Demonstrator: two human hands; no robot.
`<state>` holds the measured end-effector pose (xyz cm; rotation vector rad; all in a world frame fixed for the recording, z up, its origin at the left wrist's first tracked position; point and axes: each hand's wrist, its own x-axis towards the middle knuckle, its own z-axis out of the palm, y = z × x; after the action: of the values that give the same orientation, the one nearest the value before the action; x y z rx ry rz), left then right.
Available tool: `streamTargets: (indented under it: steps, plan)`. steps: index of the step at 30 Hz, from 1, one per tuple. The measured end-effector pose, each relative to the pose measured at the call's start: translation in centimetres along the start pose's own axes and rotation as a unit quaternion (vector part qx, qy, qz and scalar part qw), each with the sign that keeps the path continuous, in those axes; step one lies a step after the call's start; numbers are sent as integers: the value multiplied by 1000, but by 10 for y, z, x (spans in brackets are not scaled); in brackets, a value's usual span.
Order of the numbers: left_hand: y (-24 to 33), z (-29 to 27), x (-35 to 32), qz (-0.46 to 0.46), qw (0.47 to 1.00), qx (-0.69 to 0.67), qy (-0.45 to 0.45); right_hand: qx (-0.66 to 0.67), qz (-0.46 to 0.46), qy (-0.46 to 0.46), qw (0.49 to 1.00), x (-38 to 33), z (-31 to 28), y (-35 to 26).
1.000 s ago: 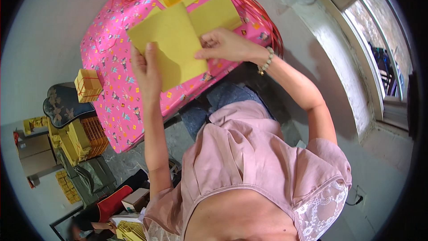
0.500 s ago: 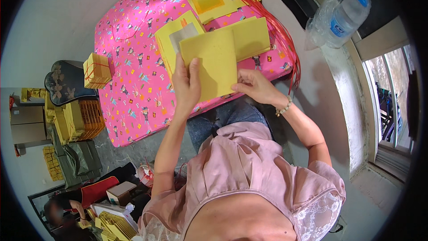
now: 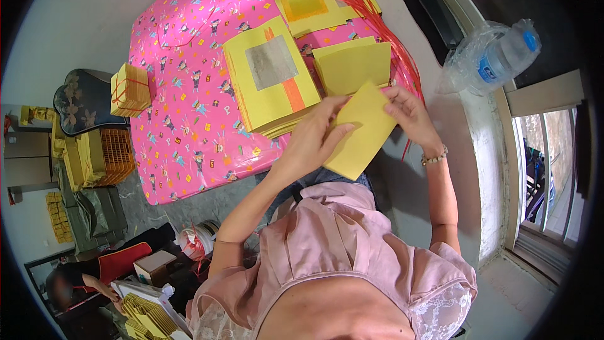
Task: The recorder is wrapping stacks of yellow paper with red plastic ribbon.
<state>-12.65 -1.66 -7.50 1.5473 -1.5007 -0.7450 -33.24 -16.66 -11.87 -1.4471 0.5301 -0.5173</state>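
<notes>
Between my two hands, near the table's front edge, I hold a folded yellow paper [image 3: 362,133], tilted. My left hand [image 3: 318,135] grips its left side, thumb lying on top. At the upper right corner, the fingers of my right hand [image 3: 410,115] pinch the edge. Left of the held paper lies a stack of yellow joss paper [image 3: 267,102] with a silver square and orange marks on its top sheet. Just behind my hands rest several folded yellow papers [image 3: 353,64]. Farther back is a yellow sheet with a gold square [image 3: 303,3].
Pink patterned cloth [image 3: 182,113] covers the table. A tied yellow bundle [image 3: 130,90] stands at its left edge, beside a dark chair [image 3: 88,101]. Red plastic strands [image 3: 377,19] trail down the right side. A water bottle [image 3: 503,56] stands at right. Another person's arm [image 3: 100,286] shows lower left.
The folded paper has moved right and toward me and has turned to a slant, uncovering the stack with the silver square. Both hands have shifted right with it, the right one higher up its edge.
</notes>
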Motion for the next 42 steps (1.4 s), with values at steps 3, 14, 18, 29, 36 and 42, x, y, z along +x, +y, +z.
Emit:
streamTargets:
  steps: [3,14,18,29,36,42]
  plan:
    - [2,-13,-1,39,993,6,113,11,-9,55,998,16,-19,5]
    - [-33,40,-22,116,989,70,65,-167,-57,263,949,92,-50,119]
    - [-45,62,-16,99,990,102,16,-286,4,308,907,98,-43,124]
    - [-76,99,32,57,947,308,76,-402,-60,290,867,94,-25,101]
    - [-95,110,32,15,938,344,45,-584,39,261,767,89,5,49]
    - [-93,114,35,5,918,396,15,-696,-97,123,701,91,6,70]
